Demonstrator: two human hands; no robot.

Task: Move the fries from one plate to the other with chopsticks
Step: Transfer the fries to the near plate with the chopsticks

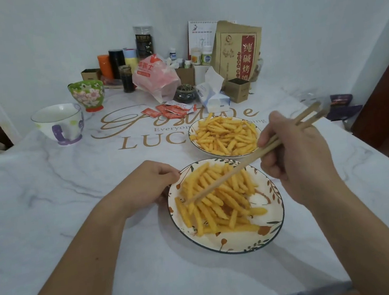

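Two leaf-patterned plates stand on the marble-look table. The near plate (268,233) holds a pile of yellow fries (218,198). The far plate (193,139) holds more fries (226,135). My right hand (294,157) grips a pair of wooden chopsticks (235,171); their tips reach down to the left side of the near pile, touching the fries there. My left hand (149,184) holds the near plate's left rim with curled fingers.
A purple-handled mug (61,123) and a flowered bowl (87,95) stand at the far left. Ketchup packets (170,110), a tissue pack (211,94), a small box (240,90), a plastic bag (156,76) and jars crowd the back. Dark packets (342,103) lie at the right edge.
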